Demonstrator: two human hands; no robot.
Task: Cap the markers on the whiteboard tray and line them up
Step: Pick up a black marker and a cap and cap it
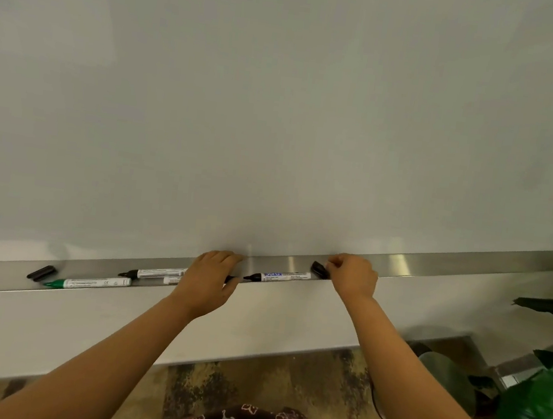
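Markers lie uncapped along the metal whiteboard tray (469,262), and both hands are on the job at its middle.

Blue-labelled marker (283,276) lies flat on the tray, bare black tip pointing to 9 o'clock. At its 3 o'clock end the right hand (352,275) pinches a black cap (319,269) in curled fingertips, just beside the barrel's tail. At 9 o'clock of that marker the left hand (207,279) curls down over another marker, whose dark tip (231,277) pokes out by the thumb; how tight the grip is, I cannot tell. Farther toward 9 o'clock a black-tipped marker (154,273) lies uncapped, then a green marker (87,282), also uncapped, with a loose black cap (41,273) just beside its tip. Whiteboard (280,106) rises behind; a green plant (541,411) sits at 4 o'clock.
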